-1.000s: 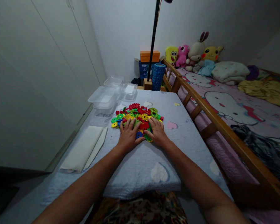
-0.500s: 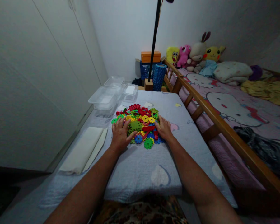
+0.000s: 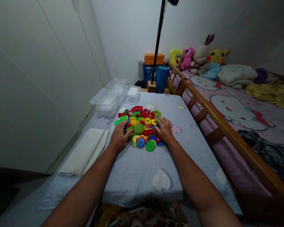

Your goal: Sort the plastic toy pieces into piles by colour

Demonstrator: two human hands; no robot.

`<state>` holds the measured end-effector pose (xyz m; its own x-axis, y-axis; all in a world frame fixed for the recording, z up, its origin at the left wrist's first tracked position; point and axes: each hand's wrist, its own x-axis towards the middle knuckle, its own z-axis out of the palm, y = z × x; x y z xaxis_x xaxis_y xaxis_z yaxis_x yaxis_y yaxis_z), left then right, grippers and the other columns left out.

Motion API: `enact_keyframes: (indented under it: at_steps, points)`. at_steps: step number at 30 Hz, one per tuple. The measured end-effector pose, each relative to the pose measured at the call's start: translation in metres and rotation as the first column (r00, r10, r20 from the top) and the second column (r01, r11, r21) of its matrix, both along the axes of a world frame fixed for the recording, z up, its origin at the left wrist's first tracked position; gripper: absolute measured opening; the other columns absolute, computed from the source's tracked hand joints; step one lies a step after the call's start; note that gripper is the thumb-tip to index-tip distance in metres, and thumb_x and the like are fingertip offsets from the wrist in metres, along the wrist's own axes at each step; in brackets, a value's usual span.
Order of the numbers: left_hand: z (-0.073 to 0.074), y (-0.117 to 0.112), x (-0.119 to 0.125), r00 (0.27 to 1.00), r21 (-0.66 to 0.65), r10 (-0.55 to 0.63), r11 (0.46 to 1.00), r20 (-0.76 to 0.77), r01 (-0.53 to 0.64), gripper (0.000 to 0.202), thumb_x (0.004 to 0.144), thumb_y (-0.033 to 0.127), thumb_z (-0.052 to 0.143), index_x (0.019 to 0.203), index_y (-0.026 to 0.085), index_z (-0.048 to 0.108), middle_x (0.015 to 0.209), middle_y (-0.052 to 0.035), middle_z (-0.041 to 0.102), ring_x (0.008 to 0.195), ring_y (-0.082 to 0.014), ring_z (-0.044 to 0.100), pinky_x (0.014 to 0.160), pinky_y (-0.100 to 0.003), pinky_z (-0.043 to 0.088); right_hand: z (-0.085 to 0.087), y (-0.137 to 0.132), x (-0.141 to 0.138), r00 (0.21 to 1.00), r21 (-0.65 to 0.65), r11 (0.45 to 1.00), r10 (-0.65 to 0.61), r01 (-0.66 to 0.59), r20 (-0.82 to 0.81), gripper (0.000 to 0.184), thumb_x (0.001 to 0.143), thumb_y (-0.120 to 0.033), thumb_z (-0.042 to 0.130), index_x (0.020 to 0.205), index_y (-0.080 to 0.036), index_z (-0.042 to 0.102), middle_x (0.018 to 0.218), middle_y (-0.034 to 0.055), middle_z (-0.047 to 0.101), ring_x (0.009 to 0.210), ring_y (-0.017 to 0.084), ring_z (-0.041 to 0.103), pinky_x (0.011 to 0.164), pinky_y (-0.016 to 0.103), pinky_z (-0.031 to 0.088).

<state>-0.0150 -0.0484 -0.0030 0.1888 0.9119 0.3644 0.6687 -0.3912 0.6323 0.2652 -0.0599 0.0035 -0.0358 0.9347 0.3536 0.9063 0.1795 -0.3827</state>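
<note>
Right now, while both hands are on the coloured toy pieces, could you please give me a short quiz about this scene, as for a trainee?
1. True or false: the left hand and the right hand both touch the pile of plastic gears.
2. Where do the clear containers stand? A) beyond the pile, to its left; B) on the pink bed; C) on top of the orange box.
3. Fill the gap: the folded cloth lies to the ___ of the pile.

Key: 1 true; 2 A; 3 left.
</note>
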Motion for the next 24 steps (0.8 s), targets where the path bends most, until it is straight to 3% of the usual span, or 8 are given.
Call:
enact_keyframes:
  at_steps: [10, 15, 20, 24]
  points:
    - [0.005, -0.001, -0.001, 1.0, 0.033, -0.017, 0.999, 0.026, 0.016, 0.051, 0.091, 0.05, 0.054, 0.131, 0.018, 0.057, 0.136, -0.0148, 0.061, 0.13, -0.0295, 0.056, 0.113, -0.05, 0.044, 0.004, -0.002, 0.001, 1.0, 0.03, 1.0, -0.009, 0.01, -0.008, 0.029, 0.1, -0.033, 0.053, 0.118, -0.029, 0.076, 0.136, 0.0066, 0.064, 0.135, 0.028, 0.04, 0.115, 0.048, 0.025]
    - [0.006, -0.001, -0.001, 1.0, 0.055, -0.009, 0.998, 0.001, 0.008, 0.049, 0.091, 0.049, 0.054, 0.128, 0.018, 0.059, 0.136, -0.0153, 0.061, 0.13, -0.0298, 0.056, 0.114, -0.049, 0.044, 0.014, -0.004, 0.007, 0.985, 0.099, 0.994, -0.033, 0.05, -0.17, 0.03, 0.099, -0.032, 0.05, 0.11, -0.024, 0.078, 0.12, 0.0091, 0.07, 0.12, 0.025, 0.053, 0.109, 0.043, 0.036]
    - [0.008, -0.001, -0.001, 1.0, 0.071, 0.004, 0.997, -0.011, -0.003, 0.047, 0.089, 0.049, 0.055, 0.125, 0.019, 0.06, 0.132, -0.0144, 0.062, 0.127, -0.0302, 0.056, 0.114, -0.05, 0.042, 0.028, -0.017, 0.045, 0.904, 0.008, 0.999, -0.042, 0.051, -0.425, 0.032, 0.092, -0.033, 0.05, 0.103, -0.016, 0.075, 0.092, 0.0079, 0.072, 0.086, 0.021, 0.064, 0.083, 0.034, 0.049]
    - [0.008, 0.0, -0.002, 1.0, 0.089, 0.01, 0.996, -0.022, -0.008, 0.047, 0.09, 0.05, 0.054, 0.124, 0.018, 0.06, 0.131, -0.0148, 0.062, 0.126, -0.0306, 0.055, 0.113, -0.05, 0.042, 0.039, -0.043, 0.095, 0.903, -0.162, 0.984, -0.137, 0.076, -0.406, 0.031, 0.081, -0.036, 0.058, 0.1, -0.017, 0.073, 0.072, 0.0015, 0.066, 0.066, 0.018, 0.058, 0.065, 0.029, 0.043]
